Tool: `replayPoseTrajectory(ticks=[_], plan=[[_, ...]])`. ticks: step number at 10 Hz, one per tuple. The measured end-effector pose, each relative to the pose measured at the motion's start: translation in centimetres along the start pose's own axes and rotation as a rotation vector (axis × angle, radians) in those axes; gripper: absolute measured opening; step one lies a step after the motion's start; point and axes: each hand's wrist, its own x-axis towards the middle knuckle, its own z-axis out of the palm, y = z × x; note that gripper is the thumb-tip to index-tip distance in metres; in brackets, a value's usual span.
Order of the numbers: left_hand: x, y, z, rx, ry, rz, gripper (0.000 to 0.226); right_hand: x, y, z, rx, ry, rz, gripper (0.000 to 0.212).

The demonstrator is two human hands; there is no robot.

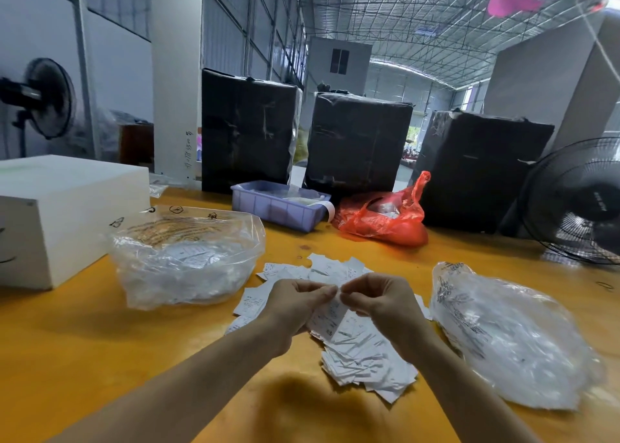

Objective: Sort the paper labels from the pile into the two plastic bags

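From the head camera, both hands meet just above the pile of paper labels [355,345], which lies on the yellow table [100,342] near the person, between two clear plastic bags. The left hand [295,305] and the right hand [382,303] have their fingers curled, pinching the top edge of one label [330,318] between their fingertips; it hangs down over the pile. It may be two labels stuck together, though the print is too small to tell. The left bag [188,261] sits open-mouthed to the far left, and the right bag [510,338] lies to the right, its opening hard to make out. Both already hold labels.

The step in hand looks like separating or reading a label. Next it must be judged for kind and carried to the matching bag, left or right.
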Motion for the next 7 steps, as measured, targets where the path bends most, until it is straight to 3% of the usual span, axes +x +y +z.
replayPoseTrajectory(ticks=[1, 2, 3, 4, 5, 6, 7], plan=[[0.1, 0.6, -1.1, 0.099, -0.066, 0.0, 0.012, 0.3, -0.5, 0.7, -0.051, 0.004, -0.032, 0.013], [0.6, 1.4, -2.3, 0.19, -0.009, 0.033, 0.013, 0.5, -0.6, 1.5, 0.037, 0.059, -0.012, 0.01], [2.0, 3.1, -4.6, 0.15, 0.146, 0.089, 0.023, 0.2, -0.3, 1.3, 0.058, 0.063, 0.035, 0.009], [4.0, 5.1, -8.7, 0.212, 0.378, 0.171, 0.019, -1.1, 0.3, 0.0, -0.016, 0.021, 0.08, 0.01], [5.7, 6.6, -13.7, 0.454, 0.603, 0.216, 0.011, -2.3, 0.8, -2.0, -0.058, -0.028, 0.119, 0.009], [7.6, 7.1, -17.8, 0.602, 0.737, 0.149, 0.012, -4.4, 0.7, -4.4, -0.067, -0.044, 0.163, 0.008], [8.3, 7.0, -19.6, 0.801, 0.807, 0.066, 0.012, -6.6, 0.6, -6.0, -0.108, 0.076, 0.161, 0.012]])
